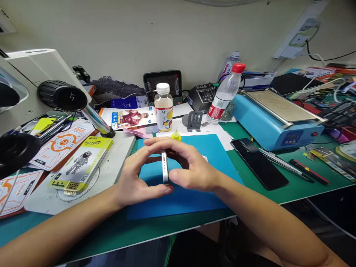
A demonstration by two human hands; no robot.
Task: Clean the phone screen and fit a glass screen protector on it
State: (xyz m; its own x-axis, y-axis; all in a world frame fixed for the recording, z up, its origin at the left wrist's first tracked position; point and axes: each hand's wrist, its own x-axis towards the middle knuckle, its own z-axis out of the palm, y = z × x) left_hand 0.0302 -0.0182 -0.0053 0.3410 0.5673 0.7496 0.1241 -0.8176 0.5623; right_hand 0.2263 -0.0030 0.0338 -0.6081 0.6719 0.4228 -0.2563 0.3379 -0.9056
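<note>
Between my two hands a smartphone (165, 167) stands on edge above the blue mat (150, 211), its narrow silver end with the charging port and speaker holes facing me. My left hand (136, 178) is curved around its left side, thumb stretched along the bottom and fingers over the top. From the right, my right hand (191, 167) grips it, with the thumb against the lower edge and the fingers reaching over the top. The far part of the phone is hidden behind its near end and my fingers. A yellow needle-tipped bottle (176, 136) stands just beyond my hands.
On the right lie a black phone (260, 163), tweezers (283, 163) and a blue heating plate (267, 126). Battery boxes (83, 163) and a microscope stand (96, 118) are at left. A juice bottle (164, 107) and a water bottle (224, 98) stand behind the mat.
</note>
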